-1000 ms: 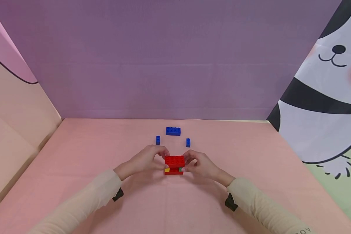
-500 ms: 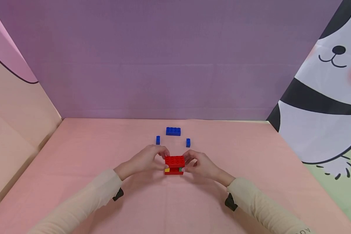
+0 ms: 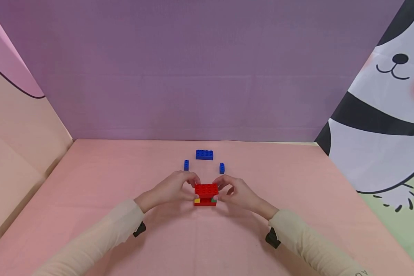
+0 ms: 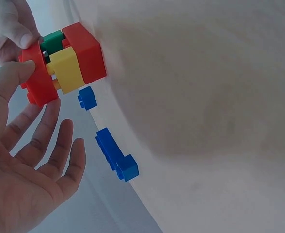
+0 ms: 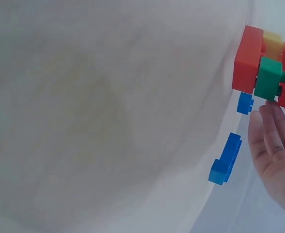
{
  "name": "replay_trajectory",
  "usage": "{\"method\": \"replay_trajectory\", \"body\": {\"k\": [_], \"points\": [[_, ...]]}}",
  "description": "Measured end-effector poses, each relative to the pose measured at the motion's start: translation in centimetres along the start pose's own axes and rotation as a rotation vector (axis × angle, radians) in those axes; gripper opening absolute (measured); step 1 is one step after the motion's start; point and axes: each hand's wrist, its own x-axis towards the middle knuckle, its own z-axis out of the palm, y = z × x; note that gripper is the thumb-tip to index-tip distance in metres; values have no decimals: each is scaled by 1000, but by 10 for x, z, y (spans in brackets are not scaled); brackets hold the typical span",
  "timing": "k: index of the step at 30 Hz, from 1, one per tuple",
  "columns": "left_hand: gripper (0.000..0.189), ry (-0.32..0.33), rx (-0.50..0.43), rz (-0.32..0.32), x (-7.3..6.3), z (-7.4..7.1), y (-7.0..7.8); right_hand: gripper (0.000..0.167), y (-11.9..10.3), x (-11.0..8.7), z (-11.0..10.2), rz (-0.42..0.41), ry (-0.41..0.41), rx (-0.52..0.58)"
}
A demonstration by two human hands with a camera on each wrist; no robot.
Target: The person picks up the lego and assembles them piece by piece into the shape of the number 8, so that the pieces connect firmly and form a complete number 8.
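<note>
A red brick (image 3: pixel 206 189) lies flat above a yellow brick (image 4: pixel 67 70) and a green brick (image 5: pixel 269 78). Those two stand apart at opposite ends of a lower red brick (image 3: pixel 205 204). Studs show in a narrow gap under the upper red brick in the left wrist view. My left hand (image 3: pixel 175 186) pinches that brick's left end between thumb and fingers, the other fingers spread loosely below. At its right end, my right hand (image 3: pixel 239 194) holds the same brick, thumb in front and fingers behind.
Behind the stack, on the pink cloth (image 3: pixel 124 165), lie a long blue brick (image 3: pixel 204 155) and two small blue bricks, one left (image 3: pixel 186 165) and one right (image 3: pixel 222 168). A purple backdrop (image 3: pixel 193 76) rises at the table's far edge.
My right hand has shifted slightly, its fingers a little farther back and left. The upper red brick has edged barely to the right. The left hand and blue bricks stay put.
</note>
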Motion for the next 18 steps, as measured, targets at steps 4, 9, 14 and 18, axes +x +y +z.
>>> {"method": "replay_trajectory", "body": {"k": [4, 9, 14, 18], "points": [[32, 3, -1, 1, 0, 0, 1, 38, -1, 0, 0, -15, 5, -10], [32, 2, -12, -6, -1, 0, 1, 37, -1, 0, 0, -26, 9, -19], [32, 1, -30, -16, -1, 1, 1, 37, -1, -1, 0, -25, 6, -17], [33, 4, -45, -23, -2, 1, 0, 37, -1, -1, -1, -25, 5, -16]]}}
